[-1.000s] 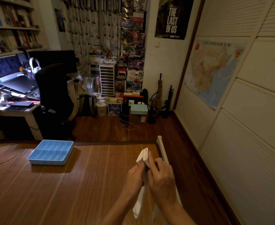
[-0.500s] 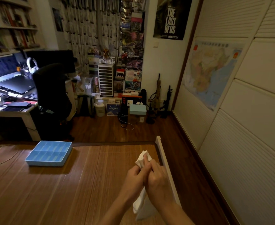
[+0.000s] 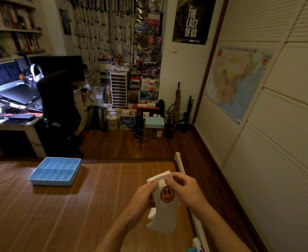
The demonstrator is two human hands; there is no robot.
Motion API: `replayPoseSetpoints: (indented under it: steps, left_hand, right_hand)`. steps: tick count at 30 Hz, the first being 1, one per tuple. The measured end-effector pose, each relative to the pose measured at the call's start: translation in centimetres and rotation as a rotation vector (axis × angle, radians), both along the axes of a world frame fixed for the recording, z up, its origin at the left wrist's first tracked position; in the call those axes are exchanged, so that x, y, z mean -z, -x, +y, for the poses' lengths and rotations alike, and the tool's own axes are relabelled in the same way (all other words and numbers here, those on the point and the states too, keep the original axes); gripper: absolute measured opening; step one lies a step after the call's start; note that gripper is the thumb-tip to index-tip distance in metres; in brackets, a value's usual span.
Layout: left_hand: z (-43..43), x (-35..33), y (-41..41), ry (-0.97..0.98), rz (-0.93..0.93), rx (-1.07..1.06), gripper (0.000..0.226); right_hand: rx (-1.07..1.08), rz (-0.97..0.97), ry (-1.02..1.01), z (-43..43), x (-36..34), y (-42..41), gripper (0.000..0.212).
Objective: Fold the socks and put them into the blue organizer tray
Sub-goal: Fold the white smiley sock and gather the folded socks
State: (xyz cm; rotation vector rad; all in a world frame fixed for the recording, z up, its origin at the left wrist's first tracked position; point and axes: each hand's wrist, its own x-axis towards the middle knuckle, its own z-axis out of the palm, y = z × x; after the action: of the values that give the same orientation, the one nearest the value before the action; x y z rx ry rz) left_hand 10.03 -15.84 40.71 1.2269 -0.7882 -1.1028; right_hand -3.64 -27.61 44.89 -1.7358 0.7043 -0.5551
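Note:
White socks [image 3: 165,211] with an orange smiley patch hang upright in the air above the brown mat [image 3: 77,211]. My left hand [image 3: 143,196] pinches their left edge near the cuff. On the other side my right hand [image 3: 186,190] grips the cuff, fingers curled over its top. The socks' lower part dangles free. The blue organizer tray [image 3: 56,171] with several compartments lies on the mat at the far left, well apart from both hands; nothing shows in its compartments.
A white rail [image 3: 178,161] runs along the mat's right edge, with wooden floor and white wardrobe doors [image 3: 277,160] beyond. A desk [image 3: 13,124] and black chair [image 3: 58,110] stand behind the tray. Something colourful [image 3: 197,246] lies at the bottom edge.
The socks have been turned so the flat side with the smiley patch faces me. My hands have moved apart to the cuff's two sides.

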Motion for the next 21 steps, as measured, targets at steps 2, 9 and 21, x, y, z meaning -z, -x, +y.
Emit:
replayPoseSetpoints:
  steps: [2,9,21]
  left_hand:
    - [0.0,-0.1,-0.2,0.013,-0.002,0.018,0.053]
    - [-0.1,-0.6,0.1,0.008,-0.260,0.127,0.029]
    - [0.3,0.4,-0.1,0.059,-0.198,0.082,0.069]
  right_hand:
    - [-0.049,-0.039,-0.031,-0.4,-0.7,0.3,0.029]
    - [-0.027,-0.235,-0.102,-1.8,-3.7,0.0,0.026]
    - [0.301,-0.321,-0.334,-8.1,-4.3,0.5,0.018]
